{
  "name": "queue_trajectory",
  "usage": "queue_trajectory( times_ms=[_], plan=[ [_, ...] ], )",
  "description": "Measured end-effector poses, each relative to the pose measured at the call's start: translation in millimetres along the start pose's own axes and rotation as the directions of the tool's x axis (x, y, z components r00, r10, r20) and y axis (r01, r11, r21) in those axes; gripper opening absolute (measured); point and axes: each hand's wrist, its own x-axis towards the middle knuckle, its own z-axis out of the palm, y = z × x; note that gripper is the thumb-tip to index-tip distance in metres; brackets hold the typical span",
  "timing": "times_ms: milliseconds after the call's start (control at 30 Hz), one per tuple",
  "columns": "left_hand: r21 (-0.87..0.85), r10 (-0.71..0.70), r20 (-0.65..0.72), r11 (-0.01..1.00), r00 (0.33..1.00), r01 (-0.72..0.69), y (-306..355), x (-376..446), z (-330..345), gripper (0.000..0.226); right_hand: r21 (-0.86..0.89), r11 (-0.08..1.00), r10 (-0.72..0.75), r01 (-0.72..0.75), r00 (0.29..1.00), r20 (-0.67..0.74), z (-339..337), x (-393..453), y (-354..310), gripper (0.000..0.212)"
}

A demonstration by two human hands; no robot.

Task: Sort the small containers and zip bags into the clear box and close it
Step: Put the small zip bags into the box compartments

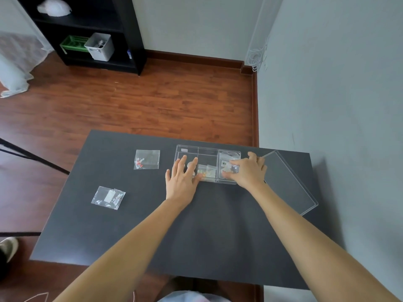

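Reaching over a dark table [130, 225], the person has both bare hands at a clear box [208, 149] that sits toward the far right side of the tabletop. The box is open and split into three sections side by side. The left hand [182, 180] lies flat with its fingers spread across the left section and the box's near-left corner, gripping nothing; a small round container [191, 165] shows between its fingers. The right hand [247, 171] is over the right section, fingers curled down onto the things packed there, among them a bag with a label [226, 164]. Whether it is actually pinching one of them or only pressing on them, I cannot tell from here.

In the middle section, at its near end, lie a couple of small zip bags [206, 171] with coloured bits inside. The far part of that section looks bare.

The lid [290, 182], clear like the box, lies flat on the table just right of the box, running from the far side toward the near right edge, partly behind the right hand.

Two more zip bags are outside the box, on the left part of the table. One zip bag with red and white bits [146, 159] lies left of the box, apart from it. The other zip bag with a white patch [108, 197] lies nearer and further left, well apart from the box.
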Motion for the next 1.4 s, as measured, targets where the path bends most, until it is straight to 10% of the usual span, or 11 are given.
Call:
queue_trajectory(
  times_ms=[600, 833, 1233, 1400],
  plan=[
    [0.019, 0.016, 0.031, 1.0, 0.999, -0.016, 3, 3, -14, 0.052, -0.095, 0.995, 0.014, -0.017, 0.999, -0.039, -3, 10, -9, 0.056],
    [-0.164, 0.051, -0.181, 0.983, 0.982, -0.081, -8, -5, -42, 0.041, 0.03, 0.995, -0.091, 0.098, 0.978, -0.189, -36, 5, -47, 0.022],
    [-0.346, -0.444, -0.295, 0.875, 0.846, 0.339, -149, -57, -86, 0.016, 0.105, 0.896, -0.427, 0.431, 0.902, -0.061, -7, -7, -188, 0.008],
    [-0.314, -0.587, -0.157, 0.792, 0.794, 0.523, -176, -70, -73, 0.049, 0.082, 0.868, -0.494, 0.49, 0.868, 0.055, 29, -3, -219, 0.012]
  ],
)
